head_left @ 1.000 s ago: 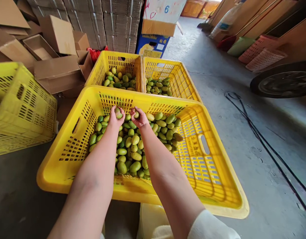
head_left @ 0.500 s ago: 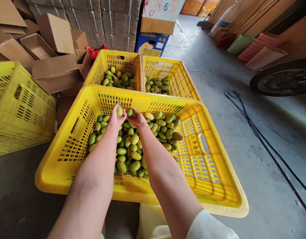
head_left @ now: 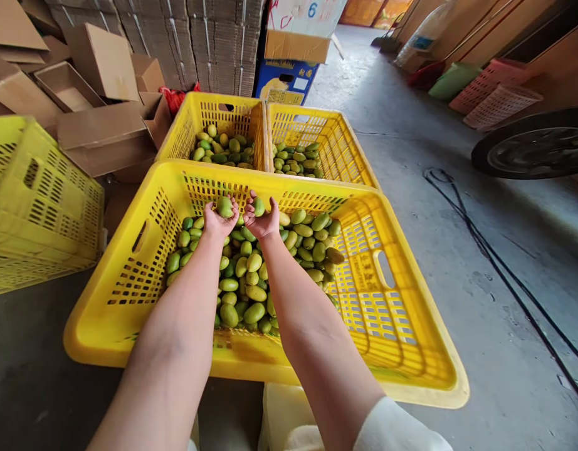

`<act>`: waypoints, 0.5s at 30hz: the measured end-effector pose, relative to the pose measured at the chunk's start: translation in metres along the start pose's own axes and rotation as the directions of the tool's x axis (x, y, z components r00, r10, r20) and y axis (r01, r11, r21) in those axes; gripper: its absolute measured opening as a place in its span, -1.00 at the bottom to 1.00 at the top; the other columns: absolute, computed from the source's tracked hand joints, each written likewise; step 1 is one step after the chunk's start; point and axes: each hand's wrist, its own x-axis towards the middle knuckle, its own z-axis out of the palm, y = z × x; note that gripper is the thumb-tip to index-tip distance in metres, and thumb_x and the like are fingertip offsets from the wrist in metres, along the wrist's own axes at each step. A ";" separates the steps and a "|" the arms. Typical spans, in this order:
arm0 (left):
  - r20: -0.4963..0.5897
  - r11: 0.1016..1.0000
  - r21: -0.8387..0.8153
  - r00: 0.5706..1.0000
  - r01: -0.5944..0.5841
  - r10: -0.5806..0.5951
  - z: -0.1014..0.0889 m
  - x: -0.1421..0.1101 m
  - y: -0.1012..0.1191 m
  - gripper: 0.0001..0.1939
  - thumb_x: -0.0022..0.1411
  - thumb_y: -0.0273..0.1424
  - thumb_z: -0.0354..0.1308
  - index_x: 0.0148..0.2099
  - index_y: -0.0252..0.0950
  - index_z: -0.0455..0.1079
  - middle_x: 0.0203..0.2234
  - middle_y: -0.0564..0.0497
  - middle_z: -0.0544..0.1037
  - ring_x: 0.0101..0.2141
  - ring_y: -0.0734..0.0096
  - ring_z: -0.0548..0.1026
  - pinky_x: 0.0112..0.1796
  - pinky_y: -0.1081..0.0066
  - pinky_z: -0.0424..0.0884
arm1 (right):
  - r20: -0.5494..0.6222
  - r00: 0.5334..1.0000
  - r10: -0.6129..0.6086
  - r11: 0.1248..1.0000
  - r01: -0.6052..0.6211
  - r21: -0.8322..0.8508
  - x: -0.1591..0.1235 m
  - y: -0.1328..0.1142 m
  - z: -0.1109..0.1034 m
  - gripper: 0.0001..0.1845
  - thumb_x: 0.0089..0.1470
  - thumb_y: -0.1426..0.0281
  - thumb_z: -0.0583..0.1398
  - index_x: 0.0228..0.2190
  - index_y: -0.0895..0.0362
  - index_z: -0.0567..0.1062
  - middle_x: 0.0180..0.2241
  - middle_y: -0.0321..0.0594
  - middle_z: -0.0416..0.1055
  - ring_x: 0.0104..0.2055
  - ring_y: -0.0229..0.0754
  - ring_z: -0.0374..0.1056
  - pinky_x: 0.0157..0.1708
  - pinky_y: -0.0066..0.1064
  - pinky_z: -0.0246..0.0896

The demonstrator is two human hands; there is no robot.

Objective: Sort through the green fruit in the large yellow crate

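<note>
My left hand [head_left: 217, 223] is turned palm up with its fingers curled round a small green mango [head_left: 224, 207]. Close beside it, my right hand [head_left: 265, 224] cradles another green mango [head_left: 257, 207], its thumb held out to the side. Both hands are over the back part of a large yellow slatted crate [head_left: 414, 300]. Below them lies a heap of green and yellowish mangoes [head_left: 254, 312], partly hidden by my forearms.
Behind stand two more yellow crates [head_left: 359, 150] with mangoes inside. A greenish-yellow crate [head_left: 49, 207] is at the left, near loose cardboard boxes [head_left: 103, 134]. Cardboard stacks [head_left: 218, 47] rise at the back. A black cable [head_left: 486, 250] runs across the floor at right, near a wheel [head_left: 538, 147].
Both hands have turned more palm up and opened a little around their mangoes. My right hand and its mango have shifted slightly right. The heap looks the same.
</note>
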 end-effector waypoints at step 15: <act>0.016 0.995 -0.037 0.996 -0.090 0.091 0.006 -0.009 0.000 -0.90 0.48 -0.45 0.17 -0.17 -0.26 0.47 -0.46 0.10 0.47 -0.49 0.58 0.46 -0.40 0.62 0.47 | 0.047 0.996 -0.075 0.972 0.062 0.229 -0.006 -0.003 0.003 -0.67 0.47 0.32 -0.02 -0.26 0.10 0.47 -0.38 -0.22 0.50 -0.45 -0.35 0.39 -0.61 -0.69 0.29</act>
